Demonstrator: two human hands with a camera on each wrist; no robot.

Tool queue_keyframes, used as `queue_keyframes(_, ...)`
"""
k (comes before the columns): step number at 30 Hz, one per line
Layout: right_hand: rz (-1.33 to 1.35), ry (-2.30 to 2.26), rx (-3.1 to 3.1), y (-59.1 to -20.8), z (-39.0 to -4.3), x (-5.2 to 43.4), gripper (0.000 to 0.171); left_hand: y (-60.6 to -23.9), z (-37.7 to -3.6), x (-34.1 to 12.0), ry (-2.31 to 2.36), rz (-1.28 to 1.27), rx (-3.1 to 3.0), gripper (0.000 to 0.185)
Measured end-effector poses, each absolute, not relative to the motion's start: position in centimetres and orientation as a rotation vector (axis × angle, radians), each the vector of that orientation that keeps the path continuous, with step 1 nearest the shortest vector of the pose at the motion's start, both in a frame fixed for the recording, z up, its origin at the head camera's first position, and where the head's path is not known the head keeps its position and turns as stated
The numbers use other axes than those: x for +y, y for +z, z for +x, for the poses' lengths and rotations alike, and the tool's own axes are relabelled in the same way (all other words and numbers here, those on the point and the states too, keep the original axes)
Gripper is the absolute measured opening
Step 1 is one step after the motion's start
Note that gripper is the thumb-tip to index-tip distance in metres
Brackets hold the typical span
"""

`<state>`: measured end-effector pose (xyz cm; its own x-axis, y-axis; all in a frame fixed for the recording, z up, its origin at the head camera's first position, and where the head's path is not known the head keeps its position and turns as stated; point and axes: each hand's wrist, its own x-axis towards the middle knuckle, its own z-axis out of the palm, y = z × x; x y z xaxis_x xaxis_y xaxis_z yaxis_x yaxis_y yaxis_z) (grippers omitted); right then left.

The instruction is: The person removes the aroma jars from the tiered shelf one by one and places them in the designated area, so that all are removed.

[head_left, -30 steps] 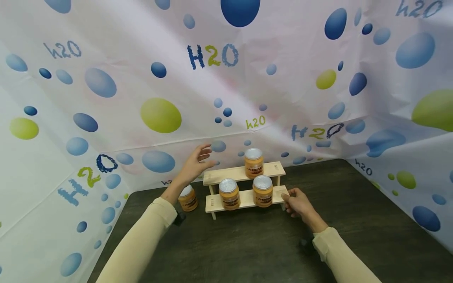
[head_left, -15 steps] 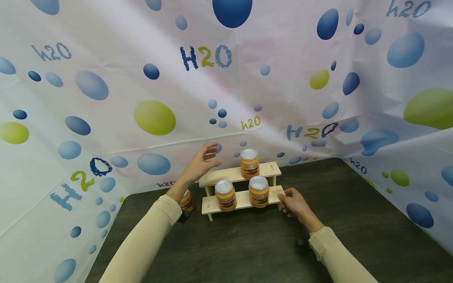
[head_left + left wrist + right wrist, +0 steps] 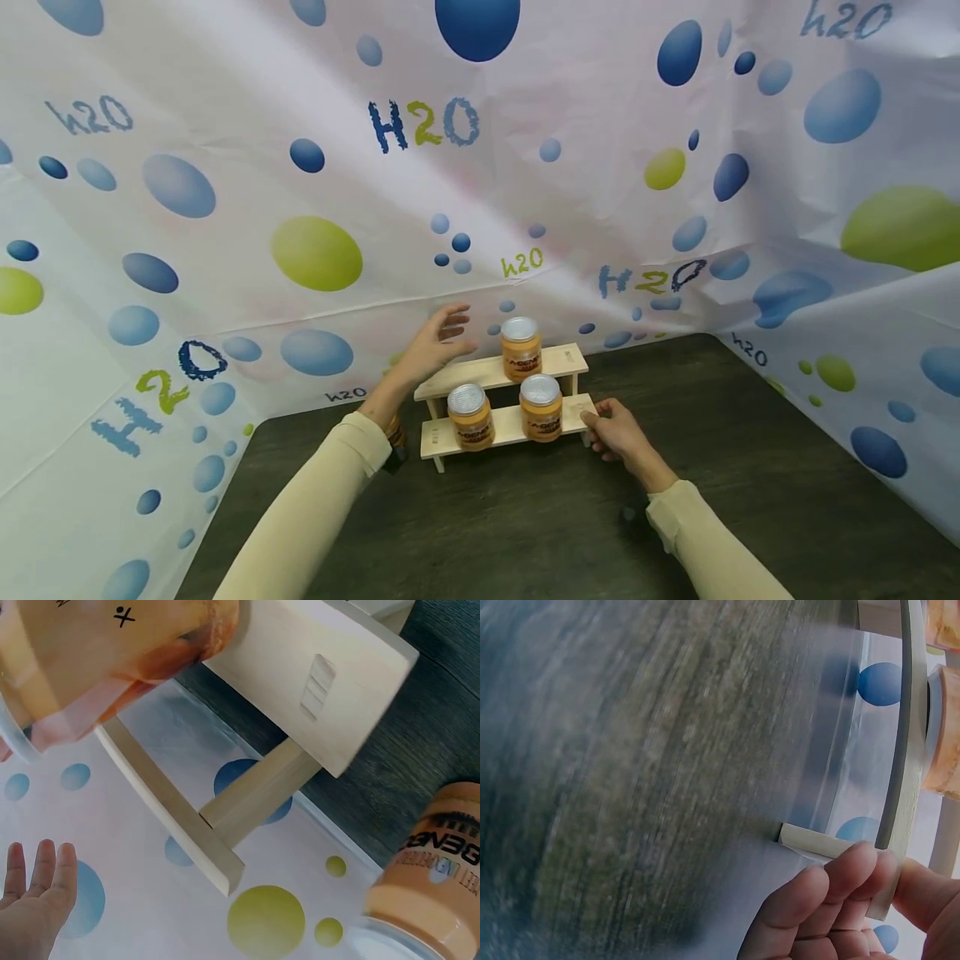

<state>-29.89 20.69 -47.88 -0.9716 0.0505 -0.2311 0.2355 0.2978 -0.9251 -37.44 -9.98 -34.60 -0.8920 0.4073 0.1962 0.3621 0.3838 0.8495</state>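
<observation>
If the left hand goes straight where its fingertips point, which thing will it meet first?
Most likely the jar on the upper step, right of the left hand in the head view; depth is unclear, so it might miss.

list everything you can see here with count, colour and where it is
jars: 4, orange with silvery lids; one on the upper step, two on the lower step, one left of the stand
wooden stand: 1, pale, two steps, on the table
table: 1, dark, under the stand
printed backdrop: white with blue and green spots and H2O lettering, behind and at both sides
sleeves: 2, cream, on both arms
left hand: 1, bare, near the upper step's left end
right hand: 1, bare, gripping the lower step's right end
</observation>
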Motion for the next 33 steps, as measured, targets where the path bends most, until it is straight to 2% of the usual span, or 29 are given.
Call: queue_keyframes(33,0.331,-1.767,2.418,-48.0,-29.9,20.4,0.028,-35.5,-38.2,-5.5,1.361,0.851,2.484,0.081)
